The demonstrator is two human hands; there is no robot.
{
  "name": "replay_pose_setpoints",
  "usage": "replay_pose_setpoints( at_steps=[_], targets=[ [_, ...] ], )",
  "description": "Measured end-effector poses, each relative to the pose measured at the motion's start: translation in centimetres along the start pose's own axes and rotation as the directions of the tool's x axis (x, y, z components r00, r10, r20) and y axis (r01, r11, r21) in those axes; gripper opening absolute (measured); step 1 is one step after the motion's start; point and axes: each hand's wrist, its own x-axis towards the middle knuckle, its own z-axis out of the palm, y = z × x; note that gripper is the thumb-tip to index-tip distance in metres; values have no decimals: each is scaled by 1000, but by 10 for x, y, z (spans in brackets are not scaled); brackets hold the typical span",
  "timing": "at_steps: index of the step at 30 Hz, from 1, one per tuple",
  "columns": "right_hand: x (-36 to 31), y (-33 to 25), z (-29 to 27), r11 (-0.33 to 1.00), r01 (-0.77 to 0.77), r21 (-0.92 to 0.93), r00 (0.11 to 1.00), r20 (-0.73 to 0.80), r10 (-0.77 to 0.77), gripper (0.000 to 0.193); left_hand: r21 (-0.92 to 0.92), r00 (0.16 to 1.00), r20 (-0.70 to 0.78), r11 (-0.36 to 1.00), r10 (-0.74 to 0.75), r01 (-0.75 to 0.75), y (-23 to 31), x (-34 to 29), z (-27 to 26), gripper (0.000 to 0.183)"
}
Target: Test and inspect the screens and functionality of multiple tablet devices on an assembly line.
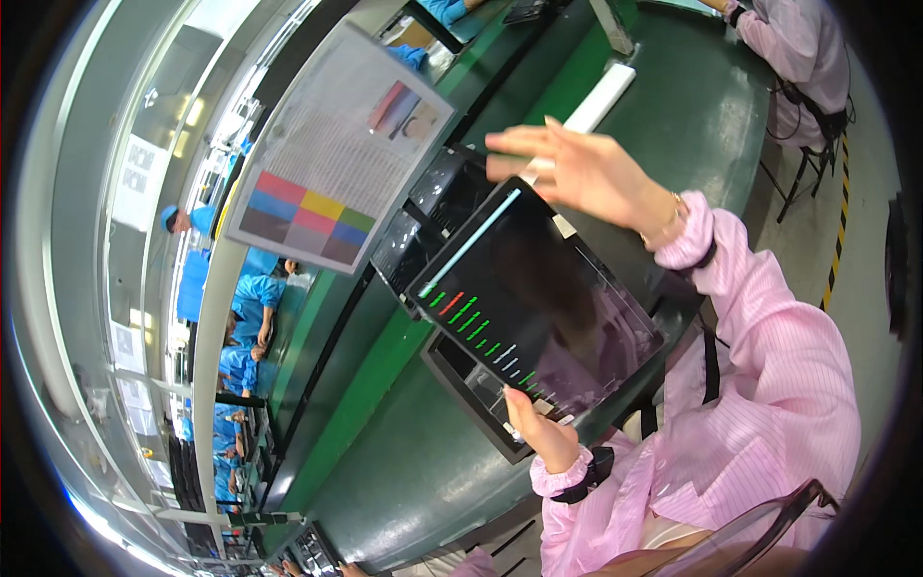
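Glasses (pixel 792 508) nearest; dark screen (pixel 548 298) between left grip (pixel 545 435) and right grip (pixel 601 178).

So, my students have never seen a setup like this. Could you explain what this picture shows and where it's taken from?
There is no robot: these are a person's own left hand and right hand, in pink sleeves. The one picture comes from a fisheye camera on the person's head, so straight edges bend near the rim. Before the hands is a tablet-like screen showing mostly green lines. The left hand is at its lower corner; how firm the grip is, I cannot tell. The right hand, open and blurred, is by the top corner. On the green table are a dark frame, partly beneath the screen, and a long white bar.
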Motion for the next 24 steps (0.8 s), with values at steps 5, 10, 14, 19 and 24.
replay_pose_setpoints(
  at_steps=[5,10,14,19,24],
  targets=[
    [-9,-32,-54,930,179,-322,975,-72,-212,48,6,984,41,984,-176,176,-14,5,19,35],
    [-78,-17,-103,685,-220,-694,962,-269,36,46,41,956,58,958,-287,285,-57,39,16,35],
    [-124,-3,-125,585,-383,-715,912,-393,118,50,8,920,129,928,-370,372,-77,58,32,30],
    [-136,-1,-111,537,-537,-651,841,-460,284,62,22,880,340,939,-331,344,-86,61,37,39],
    [-133,14,-100,560,-560,-611,828,-436,352,61,190,941,301,977,-155,100,-62,35,13,57]
  ],
)
